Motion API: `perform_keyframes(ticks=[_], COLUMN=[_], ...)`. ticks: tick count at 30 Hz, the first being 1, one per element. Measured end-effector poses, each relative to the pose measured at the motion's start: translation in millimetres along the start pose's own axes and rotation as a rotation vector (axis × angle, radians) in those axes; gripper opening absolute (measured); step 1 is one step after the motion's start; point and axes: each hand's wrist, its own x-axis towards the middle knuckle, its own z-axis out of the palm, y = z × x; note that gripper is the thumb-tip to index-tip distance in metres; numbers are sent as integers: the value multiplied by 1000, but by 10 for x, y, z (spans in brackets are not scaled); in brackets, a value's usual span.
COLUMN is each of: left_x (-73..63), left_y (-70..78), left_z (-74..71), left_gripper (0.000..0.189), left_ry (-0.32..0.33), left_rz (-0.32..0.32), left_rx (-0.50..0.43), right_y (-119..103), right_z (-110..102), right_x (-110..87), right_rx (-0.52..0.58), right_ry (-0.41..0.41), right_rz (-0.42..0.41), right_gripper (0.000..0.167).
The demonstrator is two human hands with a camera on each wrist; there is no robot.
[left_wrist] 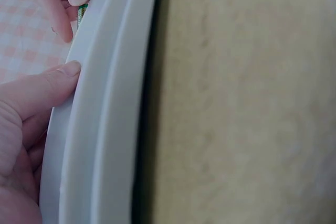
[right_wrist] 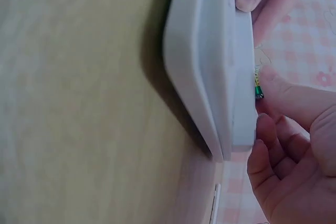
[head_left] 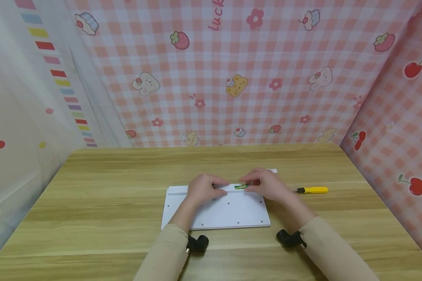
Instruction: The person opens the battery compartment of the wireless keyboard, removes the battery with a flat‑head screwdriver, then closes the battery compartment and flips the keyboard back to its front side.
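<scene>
What looks like a white keyboard (head_left: 246, 212) lies underside up on the table, with small dark screw holes in its back and a raised ridge along its far edge. My left hand (head_left: 201, 189) grips that ridge, thumb on the near side and fingers beyond it. At an opening in the ridge sits a green battery (head_left: 240, 187), which also shows in the right wrist view as a small green and yellow battery (right_wrist: 257, 83). My right hand (head_left: 267, 185) pinches the battery by its right end. The hand partly hides the opening.
A screwdriver with a yellow handle (head_left: 314, 190) lies to the right of the keyboard, its tip behind my right forearm. Behind the right hand a thin white piece (head_left: 272, 170) rests on the wooden table (head_left: 109, 203). A checked curtain (head_left: 211, 78) hangs behind the table.
</scene>
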Motion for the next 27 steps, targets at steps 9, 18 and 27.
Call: perform_keyframes(ticks=[9, 18, 27], left_x=[-3, -4, -6], left_y=[-2, 5, 1], left_z=[-2, -8, -18], left_gripper=[28, 28, 28], left_ry=[5, 9, 2], left_rz=[6, 14, 23], left_rx=[0, 4, 11], right_y=[-3, 67, 230], right_z=[-2, -126, -155], right_x=[6, 70, 379], right_rx=[-42, -78, -63], right_ry=[-12, 4, 35], right_rz=[-23, -81, -10], right_gripper=[23, 21, 19])
